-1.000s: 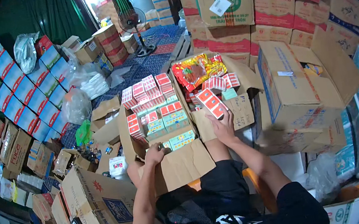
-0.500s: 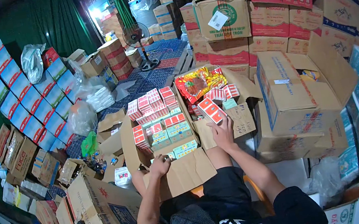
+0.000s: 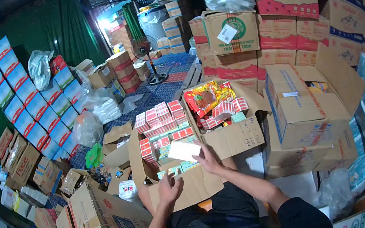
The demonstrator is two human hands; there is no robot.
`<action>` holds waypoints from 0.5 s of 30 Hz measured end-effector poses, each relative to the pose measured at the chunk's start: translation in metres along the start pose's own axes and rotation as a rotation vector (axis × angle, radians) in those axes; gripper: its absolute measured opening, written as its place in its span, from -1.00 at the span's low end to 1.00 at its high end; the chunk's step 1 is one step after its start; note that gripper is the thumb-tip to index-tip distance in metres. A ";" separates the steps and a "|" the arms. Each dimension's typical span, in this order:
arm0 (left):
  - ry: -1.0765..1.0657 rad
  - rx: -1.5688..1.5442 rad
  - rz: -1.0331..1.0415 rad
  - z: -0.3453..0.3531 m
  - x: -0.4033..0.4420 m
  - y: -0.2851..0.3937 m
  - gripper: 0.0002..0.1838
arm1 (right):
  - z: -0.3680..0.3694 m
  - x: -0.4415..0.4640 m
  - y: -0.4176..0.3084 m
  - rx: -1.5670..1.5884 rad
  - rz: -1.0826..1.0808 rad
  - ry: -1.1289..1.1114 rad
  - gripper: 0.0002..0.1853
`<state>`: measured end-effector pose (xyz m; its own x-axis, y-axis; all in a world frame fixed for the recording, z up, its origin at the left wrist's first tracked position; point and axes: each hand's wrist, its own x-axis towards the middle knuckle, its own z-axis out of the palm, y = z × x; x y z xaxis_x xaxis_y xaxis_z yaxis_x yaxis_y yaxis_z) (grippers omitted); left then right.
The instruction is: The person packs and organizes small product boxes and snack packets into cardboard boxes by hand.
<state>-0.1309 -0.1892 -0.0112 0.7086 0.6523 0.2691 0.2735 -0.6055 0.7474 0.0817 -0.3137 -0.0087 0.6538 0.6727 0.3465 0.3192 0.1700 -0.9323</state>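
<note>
Apparent step: handling white rectangular pack (image 3: 184, 151) above open brown cardboard carton (image 3: 136, 162) | right hand (image 3: 210, 161) pinches pack's end | left hand (image 3: 171, 188) loosely spread by front flap (image 3: 199, 187) | next move likely needs steady grip

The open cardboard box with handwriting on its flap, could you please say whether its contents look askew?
Yes: small red-and-white cartons lie at odd angles beside a red-and-yellow plastic packet, while the neighbouring brown cardboard box holds neater rows.
</note>
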 end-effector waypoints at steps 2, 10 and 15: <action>0.054 -0.052 0.013 -0.004 -0.007 0.019 -0.21 | 0.017 -0.006 0.012 0.144 -0.006 -0.103 -0.28; -0.030 -0.232 0.099 -0.002 -0.009 -0.001 -0.09 | 0.023 -0.011 0.077 -0.165 0.111 0.072 -0.14; 0.005 0.045 0.106 -0.003 -0.013 -0.005 -0.19 | 0.018 -0.021 0.057 -0.231 -0.117 -0.058 -0.21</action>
<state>-0.1428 -0.1934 -0.0166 0.7319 0.5859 0.3481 0.2266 -0.6910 0.6865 0.0740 -0.3048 -0.0705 0.5648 0.6994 0.4380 0.5428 0.0849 -0.8356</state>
